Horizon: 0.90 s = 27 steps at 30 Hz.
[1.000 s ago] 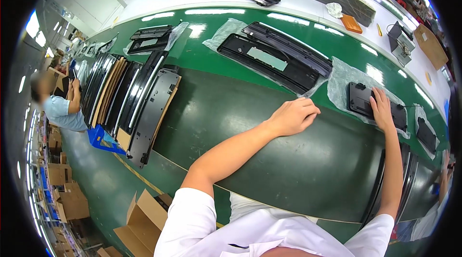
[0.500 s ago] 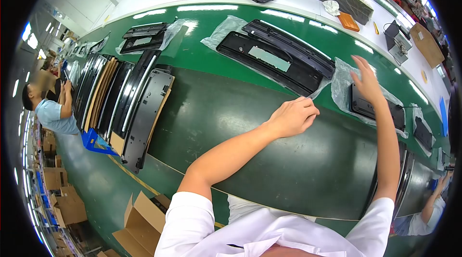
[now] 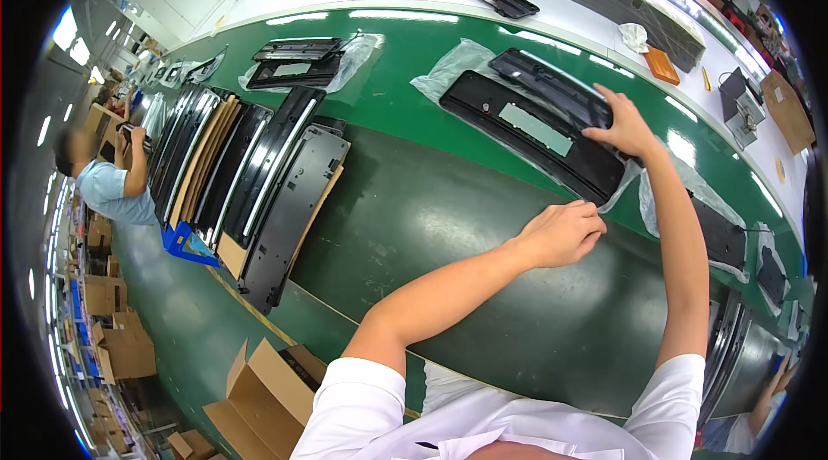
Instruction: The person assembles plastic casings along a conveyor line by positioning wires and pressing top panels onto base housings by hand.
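Observation:
A wide black plastic panel (image 3: 470,96) with a rectangular window lies on a clear plastic bag (image 3: 440,72). Along its far side is a narrower, glossy black panel (image 3: 543,85). My right hand (image 3: 628,128) spans the narrow panel's right end, thumb on the near side and fingers on the far side. Just below the wide panel's near right corner, my left hand (image 3: 562,236) is closed with curled fingers. Whatever it may hold is hidden. A small light piece (image 3: 486,107) shows on the wide panel.
Upright black panels and cardboard sheets fill a blue rack (image 3: 185,246) at left. More bagged panels (image 3: 720,231) lie along the green belt. An open carton (image 3: 259,400) stands below left. A co-worker (image 3: 112,188) is at far left; another person's arm (image 3: 768,400) is at lower right.
My right hand has come left from above the neighbouring bagged panel onto the narrow panel's end. The view has shifted, and the narrow panel looks tilted. My left hand stays closed.

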Available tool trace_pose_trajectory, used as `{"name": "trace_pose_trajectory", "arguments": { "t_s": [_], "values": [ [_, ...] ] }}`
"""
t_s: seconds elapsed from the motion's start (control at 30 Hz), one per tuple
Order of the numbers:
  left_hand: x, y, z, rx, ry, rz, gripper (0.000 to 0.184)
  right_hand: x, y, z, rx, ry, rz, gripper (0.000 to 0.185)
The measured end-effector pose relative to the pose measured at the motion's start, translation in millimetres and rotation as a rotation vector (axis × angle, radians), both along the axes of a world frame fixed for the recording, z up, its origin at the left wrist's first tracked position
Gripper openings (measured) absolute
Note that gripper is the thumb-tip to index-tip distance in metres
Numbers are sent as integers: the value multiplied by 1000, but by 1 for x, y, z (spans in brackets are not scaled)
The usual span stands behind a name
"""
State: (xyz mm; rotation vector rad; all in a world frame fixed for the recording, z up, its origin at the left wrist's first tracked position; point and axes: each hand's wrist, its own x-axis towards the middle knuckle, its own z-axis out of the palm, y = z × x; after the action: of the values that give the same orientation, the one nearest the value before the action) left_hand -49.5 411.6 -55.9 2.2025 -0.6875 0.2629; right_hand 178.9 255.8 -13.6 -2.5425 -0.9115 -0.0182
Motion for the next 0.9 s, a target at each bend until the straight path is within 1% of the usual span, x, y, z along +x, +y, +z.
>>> {"name": "trace_pose_trajectory", "arguments": {
  "t_s": [0.03,0.13,0.17,0.2,0.27,0.33,0.37,0.4,0.43,0.47,0.5,0.57,0.6,0.63,0.67,0.7,0.73,0.8,0.83,0.87,0.9],
  "values": [
    [0,0,0,2,-3,-2,12,5,-3,-2,49,-70,-26,101],
    [-1,0,0,8,-25,-7,12,0,0,23,84,-130,-142,101],
    [-1,1,0,13,-43,-9,12,-3,0,29,159,-162,-156,100],
    [-2,2,2,11,-41,-14,12,-12,1,43,201,-124,-205,100],
    [-3,5,8,-220,-50,39,13,-38,2,72,345,162,-275,90],
    [12,17,34,-366,-362,147,20,-67,-4,89,732,563,-150,76],
    [18,26,55,-388,-442,259,27,-86,-7,100,870,796,-143,66],
    [30,39,66,-389,-506,318,39,-124,2,119,1036,886,-156,63],
    [36,50,80,-392,-456,349,55,-148,5,130,1111,1022,-100,62],
    [44,61,88,-264,-493,370,75,-165,5,135,1184,1159,-44,62],
    [48,66,96,-172,-526,365,86,-175,3,132,1185,1153,-53,62],
    [48,75,103,28,-635,342,103,-190,3,127,1126,1361,125,64],
    [47,80,107,132,-708,320,110,-202,2,127,1131,1350,126,64],
    [41,83,110,216,-698,291,109,-215,0,128,1111,1368,98,66],
    [36,84,114,212,-697,286,109,-223,-1,129,1090,1388,67,68],
    [31,85,116,204,-676,203,107,-223,-6,124,1077,1402,116,72],
    [27,86,118,199,-653,123,105,-222,-7,124,1080,1401,113,72],
    [23,86,120,208,-694,120,102,-214,-6,129,1191,1612,160,75],
    [22,87,124,135,-676,136,103,-203,-16,116,1130,1543,127,82],
    [21,88,127,60,-661,150,104,-188,-28,105,1034,1370,23,75],
    [26,91,127,15,-720,220,106,-169,-38,90,880,1106,-145,68]
  ]
}}
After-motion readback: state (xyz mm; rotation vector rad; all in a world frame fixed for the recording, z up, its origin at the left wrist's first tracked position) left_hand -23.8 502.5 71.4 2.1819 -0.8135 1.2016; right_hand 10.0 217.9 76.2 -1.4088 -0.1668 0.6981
